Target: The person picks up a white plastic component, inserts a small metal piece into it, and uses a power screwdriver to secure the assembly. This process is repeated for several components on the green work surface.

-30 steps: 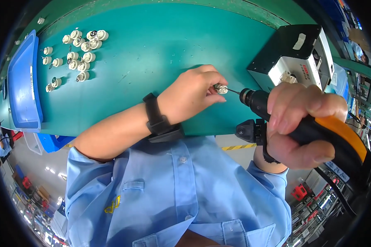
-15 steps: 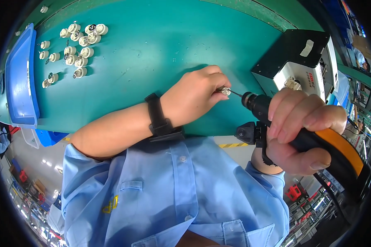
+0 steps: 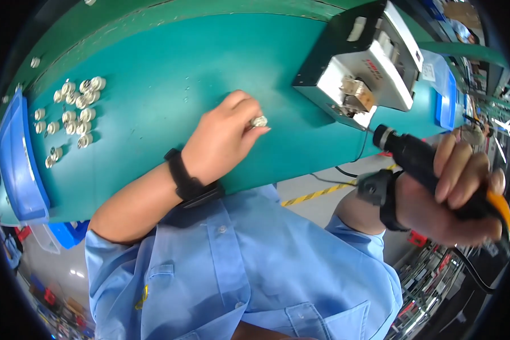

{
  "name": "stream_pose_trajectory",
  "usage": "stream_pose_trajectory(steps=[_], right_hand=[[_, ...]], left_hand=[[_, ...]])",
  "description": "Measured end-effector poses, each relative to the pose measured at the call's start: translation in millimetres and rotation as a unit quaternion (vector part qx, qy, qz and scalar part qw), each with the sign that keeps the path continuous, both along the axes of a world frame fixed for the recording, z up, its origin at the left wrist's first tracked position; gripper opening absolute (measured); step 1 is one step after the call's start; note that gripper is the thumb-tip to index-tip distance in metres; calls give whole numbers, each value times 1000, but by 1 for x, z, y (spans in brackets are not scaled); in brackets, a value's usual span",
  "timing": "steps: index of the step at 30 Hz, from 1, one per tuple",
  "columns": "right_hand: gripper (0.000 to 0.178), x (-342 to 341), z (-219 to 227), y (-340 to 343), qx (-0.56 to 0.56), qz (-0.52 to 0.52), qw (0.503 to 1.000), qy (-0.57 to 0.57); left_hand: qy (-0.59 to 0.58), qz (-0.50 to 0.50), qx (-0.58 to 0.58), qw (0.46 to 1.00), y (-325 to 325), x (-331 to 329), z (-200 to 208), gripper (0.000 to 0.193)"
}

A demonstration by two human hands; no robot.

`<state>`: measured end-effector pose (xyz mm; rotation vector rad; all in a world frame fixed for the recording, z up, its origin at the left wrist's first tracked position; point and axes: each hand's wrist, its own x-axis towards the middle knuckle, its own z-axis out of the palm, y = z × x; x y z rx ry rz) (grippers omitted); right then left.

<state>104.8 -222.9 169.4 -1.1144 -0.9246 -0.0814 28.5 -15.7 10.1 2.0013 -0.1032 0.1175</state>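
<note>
My left hand point(image 3: 224, 133) is closed, pinching a small pale round part point(image 3: 259, 121) between thumb and fingers above the green table mat. The fingers cover most of that part. In my right hand point(image 3: 459, 187) is a black and orange electric screwdriver point(image 3: 411, 156), its nose pointing up and left. The bit lies near the front of a black and white machine point(image 3: 354, 62), well apart from the round part.
Several cream round parts point(image 3: 85, 115), some with dark pieces on top, stand at the left of the green mat point(image 3: 153, 62). A blue tray point(image 3: 21, 161) lies beyond them at the far left. Another blue tray point(image 3: 446, 102) sits right of the machine.
The screwdriver bit was at the small part and is now away from it, as my right hand has moved right. My left hand still pinches the part. The whole view has shifted.
</note>
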Motion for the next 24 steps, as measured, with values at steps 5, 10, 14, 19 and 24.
stream_pose_trajectory(steps=[5, 10, 14, 19, 24], right_hand=[[47, 19, -15, -24, -19, -160, 987, -18], [51, 29, -25, -20, -12, -141, 990, 2], [48, 51, -19, -29, -56, 17, 998, 14], [46, 67, -18, -22, -70, -7, 994, 89], [49, 29, -30, -2, -12, 56, 986, 157]], left_hand=[[72, -1, -30, 997, -1, 2, 6, 18], [37, -37, 16, 999, 3, 0, 0, 20], [41, -33, -26, 998, 2, 1, 4, 19], [37, -40, -40, 998, 4, 2, 4, 17], [24, -35, -53, 998, 1, 3, -2, 17]])
